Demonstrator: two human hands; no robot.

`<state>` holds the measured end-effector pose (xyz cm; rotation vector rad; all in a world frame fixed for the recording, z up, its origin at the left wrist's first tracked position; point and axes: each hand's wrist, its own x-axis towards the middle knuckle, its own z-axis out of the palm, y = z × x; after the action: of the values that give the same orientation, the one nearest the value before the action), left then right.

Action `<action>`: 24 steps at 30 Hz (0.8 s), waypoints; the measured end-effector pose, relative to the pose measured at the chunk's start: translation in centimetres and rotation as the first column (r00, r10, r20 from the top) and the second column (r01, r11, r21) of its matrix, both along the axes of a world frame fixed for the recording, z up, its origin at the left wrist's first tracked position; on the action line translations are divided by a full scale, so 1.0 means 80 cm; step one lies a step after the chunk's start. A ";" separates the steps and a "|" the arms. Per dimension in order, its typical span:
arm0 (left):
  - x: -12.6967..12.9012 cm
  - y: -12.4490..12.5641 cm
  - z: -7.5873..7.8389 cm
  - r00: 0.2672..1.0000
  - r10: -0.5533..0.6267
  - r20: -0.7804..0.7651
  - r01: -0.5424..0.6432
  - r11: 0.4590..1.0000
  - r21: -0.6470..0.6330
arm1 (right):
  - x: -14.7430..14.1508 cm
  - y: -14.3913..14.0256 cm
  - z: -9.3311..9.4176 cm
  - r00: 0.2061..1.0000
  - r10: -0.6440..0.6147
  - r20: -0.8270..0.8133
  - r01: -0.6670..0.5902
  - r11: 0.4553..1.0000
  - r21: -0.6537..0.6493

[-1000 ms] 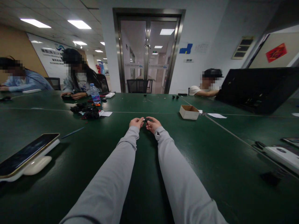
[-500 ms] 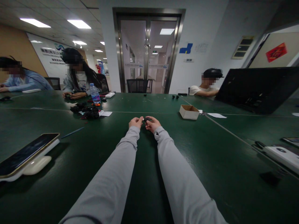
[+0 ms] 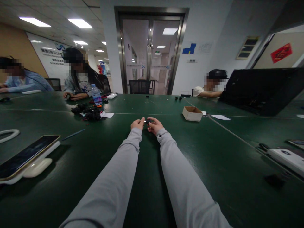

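Together left hand [image 3: 137, 123] and right hand [image 3: 155, 125] pinch small black part [image 3: 148, 121]; grip fingertip-tight.

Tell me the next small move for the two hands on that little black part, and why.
Probably bring the part closer before going on. The left hand and right hand pinch the small black part between their fingertips at full arm's stretch over the green table, where it is too small to make out.
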<state>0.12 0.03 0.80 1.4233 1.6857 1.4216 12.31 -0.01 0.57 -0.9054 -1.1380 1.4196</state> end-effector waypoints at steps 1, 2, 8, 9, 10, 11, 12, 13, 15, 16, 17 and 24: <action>0.000 -0.001 0.000 1.000 0.000 -0.011 0.000 1.000 -0.004 | 0.000 0.000 0.000 1.000 0.003 -0.003 -0.003 1.000 0.002; -0.001 -0.001 0.001 1.000 -0.001 -0.020 0.001 1.000 -0.007 | 0.000 0.000 0.000 1.000 0.006 -0.005 -0.006 1.000 0.004; -0.001 0.009 -0.009 0.999 -0.040 0.036 0.039 0.999 0.021 | 0.000 -0.002 0.004 0.999 -0.018 -0.030 0.017 0.999 -0.042; -0.001 0.011 -0.012 0.996 -0.055 0.063 0.054 0.998 0.030 | 0.000 -0.002 0.004 0.999 -0.023 -0.038 0.021 0.999 -0.049; -0.001 0.014 -0.015 0.994 -0.072 0.088 0.069 0.997 0.037 | 0.000 -0.002 0.004 0.999 -0.027 -0.045 0.024 0.998 -0.053; -0.001 0.016 -0.017 0.990 -0.088 0.107 0.084 0.995 0.046 | 0.000 -0.002 0.005 0.998 -0.030 -0.052 0.027 0.998 -0.058; -0.001 0.018 -0.019 0.987 -0.102 0.122 0.096 0.994 0.054 | 0.001 -0.002 0.005 0.998 -0.036 -0.056 0.033 0.998 -0.061; -0.001 0.019 -0.021 0.984 -0.114 0.133 0.107 0.992 0.064 | 0.001 -0.002 0.005 0.997 -0.047 -0.057 0.044 0.997 -0.065; 0.000 0.019 -0.022 0.976 -0.144 0.160 0.130 0.987 0.099 | 0.001 -0.001 0.004 0.996 -0.072 -0.056 0.068 0.995 -0.072; 0.000 0.018 -0.022 0.969 -0.170 0.178 0.149 0.981 0.126 | 0.000 -0.001 0.005 0.995 -0.081 -0.053 0.077 0.994 -0.077; 0.000 0.016 -0.021 0.960 -0.202 0.194 0.173 0.972 0.159 | 0.000 -0.002 0.005 0.995 -0.088 -0.050 0.084 0.993 -0.083; 0.005 0.003 -0.006 0.921 -0.257 0.292 0.216 0.962 0.166 | -0.001 -0.005 0.011 0.994 -0.105 -0.034 0.100 0.987 -0.123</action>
<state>0.52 0.29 0.34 1.3354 1.2000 1.5454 12.24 -0.41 1.42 -1.0027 -0.9695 1.4279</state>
